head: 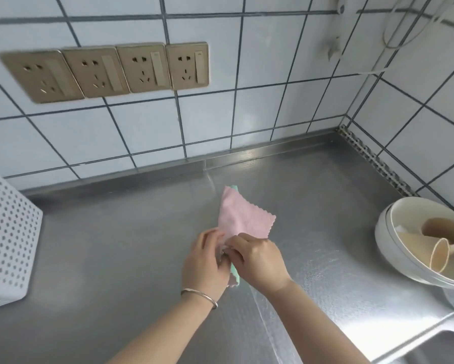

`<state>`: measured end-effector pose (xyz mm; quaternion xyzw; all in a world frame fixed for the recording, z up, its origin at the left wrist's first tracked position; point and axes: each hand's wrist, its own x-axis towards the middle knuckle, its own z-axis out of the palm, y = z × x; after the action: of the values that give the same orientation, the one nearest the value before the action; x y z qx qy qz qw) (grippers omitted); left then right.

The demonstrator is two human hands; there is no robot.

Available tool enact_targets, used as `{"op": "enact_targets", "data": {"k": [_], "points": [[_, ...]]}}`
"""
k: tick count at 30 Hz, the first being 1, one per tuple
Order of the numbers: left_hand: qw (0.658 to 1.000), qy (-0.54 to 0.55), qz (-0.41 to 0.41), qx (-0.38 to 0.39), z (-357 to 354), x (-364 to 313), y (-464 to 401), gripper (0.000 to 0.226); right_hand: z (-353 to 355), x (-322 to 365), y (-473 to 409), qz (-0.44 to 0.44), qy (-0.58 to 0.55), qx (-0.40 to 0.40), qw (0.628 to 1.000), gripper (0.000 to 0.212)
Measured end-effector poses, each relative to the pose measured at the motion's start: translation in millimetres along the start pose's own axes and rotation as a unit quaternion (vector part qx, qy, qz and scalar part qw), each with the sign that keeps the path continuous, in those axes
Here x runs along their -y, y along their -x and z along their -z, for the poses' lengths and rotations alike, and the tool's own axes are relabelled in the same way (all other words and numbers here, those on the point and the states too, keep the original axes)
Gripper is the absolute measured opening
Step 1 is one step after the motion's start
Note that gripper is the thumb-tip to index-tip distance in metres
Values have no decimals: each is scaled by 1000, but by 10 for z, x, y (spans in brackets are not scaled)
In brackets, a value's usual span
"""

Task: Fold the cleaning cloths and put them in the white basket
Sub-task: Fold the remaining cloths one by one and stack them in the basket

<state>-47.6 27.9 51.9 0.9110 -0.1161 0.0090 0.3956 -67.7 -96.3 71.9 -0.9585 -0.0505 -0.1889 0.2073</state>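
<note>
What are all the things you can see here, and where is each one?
Cleaning cloth: one, pink with a green edge, middle of the counter, held by both hands.
White basket: one, white with holes, left edge.
Counter: one, silver metal.
Sockets: four, gold, on the tiled wall.
Bowls: stacked, white, right side, with beige cups inside.
Bracelet: one, silver, left wrist.
Left hand: pinches the cloth's near end.
Right hand: pinches the cloth beside it.

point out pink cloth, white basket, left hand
pink cloth (243,215), head view, middle of its open flap
white basket (9,240), head view, perforated side wall
left hand (203,261), head view, back of the hand
</note>
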Motion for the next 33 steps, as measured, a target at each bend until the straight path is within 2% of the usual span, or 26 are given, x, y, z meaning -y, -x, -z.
{"op": "enact_targets", "data": {"k": [3,6,8,10,12,15,16,19,22,25,28,29,31,33], "points": [[999,30,7,-43,272,27,-7,41,89,326,-221,1,-3,51,999,26],[993,76,13,-84,533,143,-48,41,144,583,-408,9,-2,106,994,40],[992,73,21,-97,794,258,-40,42,275,817,-530,20,-22,114,993,34],[996,45,34,-75,1063,360,-16,32,442,994,-648,10,-60,141,988,19],[999,4,21,-27,1315,514,19,23,596,1089,-746,-5,-113,179,977,15],[1000,-25,3,8,1750,774,100,63,767,1184,-843,-38,-149,212,965,12],[999,-44,1,13,1895,879,121,69,802,1216,-864,-43,-154,222,962,14],[995,-93,-4,33,2328,1145,178,57,879,1252,-915,-50,-171,240,954,20],[990,-119,24,73,2665,1382,211,45,859,1233,-962,-68,-183,256,947,23],[986,-129,61,91,2860,1458,136,16,725,1185,-1027,-93,-148,313,934,23],[973,-179,72,126,2989,1428,-38,8,541,1176,-1114,-71,14,432,899,24],[967,-200,74,139,3031,1403,-109,15,483,1179,-1168,-59,68,455,886,22],[955,-240,68,159,3121,1320,-264,22,422,1204,-1306,-51,125,459,878,22],[950,-259,63,160,3246,1179,-399,19,432,1247,-1475,-51,166,424,889,31]]}}
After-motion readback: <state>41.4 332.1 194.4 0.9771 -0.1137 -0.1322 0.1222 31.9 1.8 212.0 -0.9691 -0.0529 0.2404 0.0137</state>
